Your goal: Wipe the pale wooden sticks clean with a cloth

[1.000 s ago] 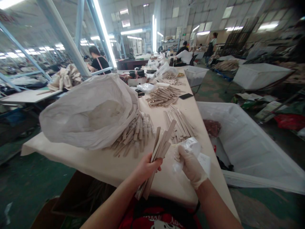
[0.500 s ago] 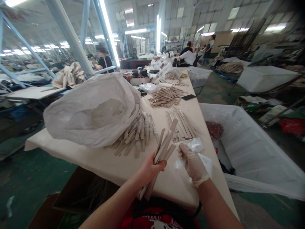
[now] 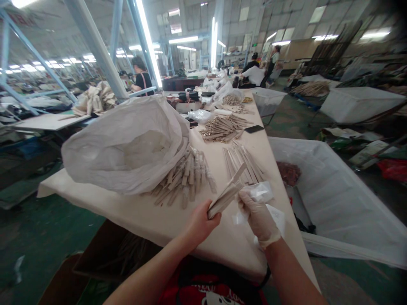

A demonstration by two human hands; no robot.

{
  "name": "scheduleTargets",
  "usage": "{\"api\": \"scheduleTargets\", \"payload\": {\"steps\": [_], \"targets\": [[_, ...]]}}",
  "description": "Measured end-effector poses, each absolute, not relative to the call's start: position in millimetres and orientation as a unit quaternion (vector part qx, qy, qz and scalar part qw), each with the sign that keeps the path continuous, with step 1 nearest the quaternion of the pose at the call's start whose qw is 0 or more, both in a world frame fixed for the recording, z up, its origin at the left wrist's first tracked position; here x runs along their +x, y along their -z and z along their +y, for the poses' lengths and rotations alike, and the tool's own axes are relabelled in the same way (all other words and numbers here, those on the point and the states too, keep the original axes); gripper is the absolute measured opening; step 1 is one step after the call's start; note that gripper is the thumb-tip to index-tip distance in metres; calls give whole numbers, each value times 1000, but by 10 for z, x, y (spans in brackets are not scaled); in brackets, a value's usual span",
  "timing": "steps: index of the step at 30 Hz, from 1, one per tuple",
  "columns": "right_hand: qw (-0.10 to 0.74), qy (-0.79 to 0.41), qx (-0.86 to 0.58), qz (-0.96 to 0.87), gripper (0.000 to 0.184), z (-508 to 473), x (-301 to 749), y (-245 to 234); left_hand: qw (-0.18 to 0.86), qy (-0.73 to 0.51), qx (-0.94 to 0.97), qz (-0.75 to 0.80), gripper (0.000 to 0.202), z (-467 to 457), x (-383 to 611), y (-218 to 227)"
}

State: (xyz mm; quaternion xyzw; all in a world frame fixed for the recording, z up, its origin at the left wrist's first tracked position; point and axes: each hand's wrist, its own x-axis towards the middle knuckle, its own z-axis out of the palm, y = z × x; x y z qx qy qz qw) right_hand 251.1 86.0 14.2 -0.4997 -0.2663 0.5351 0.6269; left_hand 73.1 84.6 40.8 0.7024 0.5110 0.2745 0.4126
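Note:
My bare left hand (image 3: 200, 220) grips a bundle of flat wooden sticks (image 3: 226, 192), tilted low and pointing up to the right. My right hand (image 3: 257, 216), in a white glove, holds a clear plastic bag (image 3: 261, 192) just right of the bundle's tip. Both hands hover over the near end of a long cream table (image 3: 140, 216). A heap of wooden sticks (image 3: 186, 173) spills from a big white sack (image 3: 127, 144) ahead on the left. A neat row of sticks (image 3: 243, 161) lies just beyond my hands.
A large white-lined bin (image 3: 333, 190) stands to the right of the table. A cardboard box (image 3: 104, 254) sits on the floor at the lower left. Further up the table lie another pile of sticks (image 3: 222, 127) and a dark phone (image 3: 253, 128). People work at the far end.
The bundle in my left hand has swung down from nearly upright to a low slant, its tip now against the bag in my right hand. The view has shifted slightly.

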Motion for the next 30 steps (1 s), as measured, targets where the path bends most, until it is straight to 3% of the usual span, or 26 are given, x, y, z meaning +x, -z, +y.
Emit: {"api": "scheduleTargets", "payload": {"steps": [5, 9, 15, 20, 23, 26, 30], "targets": [[549, -490, -550, -395, 23, 779, 2484, -183, 447, -254, 702, 494, 11, 883, 740, -328], [499, -565, -492, -435, 19, 752, 2400, -143, 544, -230, 656, 470, 13, 930, 729, -364], [609, -545, -528, -233, 25, 783, 2531, -149, 617, -140, 611, 476, 11, 901, 482, -431], [501, -578, -524, -375, 24, 680, 2265, -288, 608, -262, 563, 495, 25, 927, 484, -408], [559, -607, -477, -301, 31, 713, 2267, -292, 598, -258, 570, 501, 27, 921, 473, -372], [657, -550, -489, -164, 37, 780, 2309, -208, 596, -248, 573, 505, 26, 888, 500, -332], [609, -580, -485, -238, 35, 749, 2149, -118, 583, -293, 551, 520, 24, 862, 595, -310]]}}
